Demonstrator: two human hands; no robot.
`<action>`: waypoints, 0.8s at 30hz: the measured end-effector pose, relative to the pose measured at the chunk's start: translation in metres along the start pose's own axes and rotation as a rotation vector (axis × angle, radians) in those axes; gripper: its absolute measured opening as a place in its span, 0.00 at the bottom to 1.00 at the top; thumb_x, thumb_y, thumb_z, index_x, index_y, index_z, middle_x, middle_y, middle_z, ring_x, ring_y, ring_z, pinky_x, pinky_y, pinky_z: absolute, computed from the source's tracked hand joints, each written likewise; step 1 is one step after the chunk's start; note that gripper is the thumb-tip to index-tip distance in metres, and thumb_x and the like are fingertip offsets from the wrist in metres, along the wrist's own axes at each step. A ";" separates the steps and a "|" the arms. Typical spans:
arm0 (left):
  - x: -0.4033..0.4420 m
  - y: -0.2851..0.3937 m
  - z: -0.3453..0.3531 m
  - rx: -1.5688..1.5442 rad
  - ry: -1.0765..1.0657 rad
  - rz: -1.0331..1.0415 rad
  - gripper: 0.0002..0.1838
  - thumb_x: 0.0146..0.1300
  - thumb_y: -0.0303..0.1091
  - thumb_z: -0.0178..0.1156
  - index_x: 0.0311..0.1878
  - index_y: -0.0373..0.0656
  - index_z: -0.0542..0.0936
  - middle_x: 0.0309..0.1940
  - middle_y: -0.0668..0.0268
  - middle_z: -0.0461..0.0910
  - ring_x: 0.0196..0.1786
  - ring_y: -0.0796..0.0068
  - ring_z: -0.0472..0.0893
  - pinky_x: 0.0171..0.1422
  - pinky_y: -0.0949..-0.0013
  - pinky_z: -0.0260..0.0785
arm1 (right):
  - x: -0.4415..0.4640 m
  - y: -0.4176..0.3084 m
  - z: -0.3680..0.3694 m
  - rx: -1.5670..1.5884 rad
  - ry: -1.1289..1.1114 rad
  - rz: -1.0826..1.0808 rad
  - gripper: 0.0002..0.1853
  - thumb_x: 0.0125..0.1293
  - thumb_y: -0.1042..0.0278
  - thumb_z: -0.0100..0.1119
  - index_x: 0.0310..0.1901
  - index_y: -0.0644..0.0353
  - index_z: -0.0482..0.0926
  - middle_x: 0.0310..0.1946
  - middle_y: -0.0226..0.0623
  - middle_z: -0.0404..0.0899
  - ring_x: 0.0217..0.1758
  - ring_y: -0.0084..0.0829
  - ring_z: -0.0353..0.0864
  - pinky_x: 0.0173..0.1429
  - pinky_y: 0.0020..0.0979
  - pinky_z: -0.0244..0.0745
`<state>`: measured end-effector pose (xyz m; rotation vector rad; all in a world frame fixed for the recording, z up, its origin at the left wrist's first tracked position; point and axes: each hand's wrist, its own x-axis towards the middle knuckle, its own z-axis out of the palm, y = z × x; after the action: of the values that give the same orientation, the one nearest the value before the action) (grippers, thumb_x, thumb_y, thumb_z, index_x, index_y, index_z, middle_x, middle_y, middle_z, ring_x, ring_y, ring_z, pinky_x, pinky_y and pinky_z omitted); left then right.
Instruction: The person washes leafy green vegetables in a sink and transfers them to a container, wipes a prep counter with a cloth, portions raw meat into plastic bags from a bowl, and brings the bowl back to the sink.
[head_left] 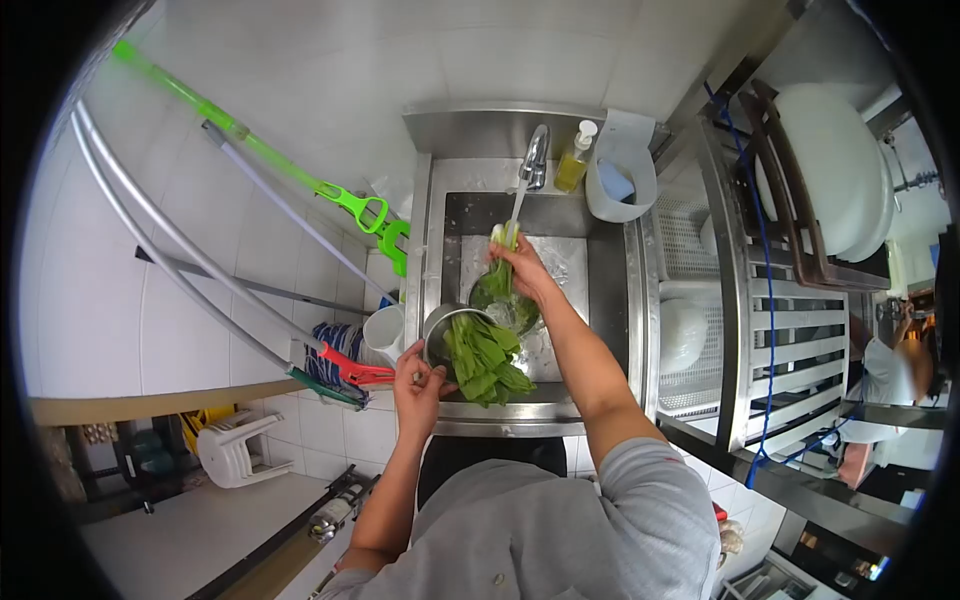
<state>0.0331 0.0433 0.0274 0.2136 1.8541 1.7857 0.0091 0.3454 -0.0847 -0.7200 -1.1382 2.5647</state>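
My left hand (418, 388) grips the rim of a metal pot (437, 343), tilted at the sink's near left. Leafy greens (484, 362) fill the pot and hang over its right side. Closed around the pale stalks of a bunch of leafy greens (502, 240), my right hand (524, 268) is under the running tap (538, 150). Water falls onto the stalks. Below that hand, more greens (515, 312) sit in water inside the steel sink (608, 290); whether a bowl holds them is hard to see.
A soap pump bottle (575, 158) and a white holder with a blue sponge (617, 182) stand behind the sink. Mop handles (290, 170) lean at the left beside a white bucket (384, 328). A metal rack (790, 330) stands at the right, with a person (885, 375) beyond.
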 end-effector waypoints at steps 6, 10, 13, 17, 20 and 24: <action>-0.005 0.005 -0.008 -0.078 -0.001 0.014 0.11 0.64 0.19 0.59 0.32 0.38 0.65 0.68 0.60 0.61 0.54 0.65 0.81 0.42 0.64 0.88 | 0.010 -0.010 0.001 -0.341 0.035 -0.150 0.13 0.66 0.71 0.64 0.49 0.61 0.72 0.39 0.33 0.78 0.41 0.30 0.82 0.47 0.34 0.79; 0.004 -0.004 -0.013 -0.075 0.018 0.040 0.09 0.63 0.19 0.59 0.33 0.37 0.67 0.66 0.56 0.63 0.55 0.61 0.80 0.41 0.64 0.88 | 0.011 -0.011 -0.008 -0.640 0.078 -0.122 0.12 0.65 0.74 0.61 0.49 0.62 0.72 0.40 0.35 0.79 0.40 0.30 0.83 0.47 0.34 0.78; 0.016 -0.006 -0.006 -0.086 0.023 0.032 0.09 0.63 0.21 0.60 0.32 0.37 0.69 0.64 0.54 0.64 0.56 0.60 0.79 0.39 0.65 0.88 | 0.016 -0.018 0.007 -0.599 0.101 -0.208 0.12 0.63 0.72 0.61 0.47 0.63 0.73 0.36 0.36 0.80 0.38 0.31 0.83 0.45 0.33 0.77; 0.036 -0.021 0.004 -0.074 0.028 0.060 0.09 0.59 0.20 0.62 0.30 0.36 0.70 0.60 0.52 0.67 0.55 0.58 0.80 0.35 0.65 0.88 | 0.005 -0.035 -0.009 -1.300 -0.184 0.103 0.25 0.60 0.65 0.64 0.56 0.67 0.70 0.36 0.41 0.84 0.34 0.30 0.84 0.41 0.35 0.78; 0.058 -0.039 0.006 0.183 0.050 0.190 0.09 0.55 0.22 0.63 0.28 0.36 0.70 0.55 0.49 0.70 0.52 0.54 0.79 0.36 0.63 0.87 | -0.043 -0.083 0.023 -1.381 -0.036 0.013 0.29 0.59 0.63 0.64 0.60 0.62 0.68 0.36 0.48 0.84 0.37 0.43 0.86 0.45 0.41 0.79; 0.063 -0.027 0.026 0.316 0.026 0.089 0.11 0.53 0.26 0.64 0.26 0.37 0.70 0.40 0.48 0.76 0.50 0.47 0.75 0.50 0.52 0.75 | -0.096 -0.139 0.066 -1.691 -0.211 0.002 0.33 0.53 0.60 0.70 0.58 0.64 0.68 0.49 0.56 0.81 0.58 0.53 0.80 0.61 0.46 0.72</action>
<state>-0.0001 0.0937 -0.0153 0.3967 2.1705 1.5488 0.0587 0.3580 0.0889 -0.5960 -3.1968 1.0741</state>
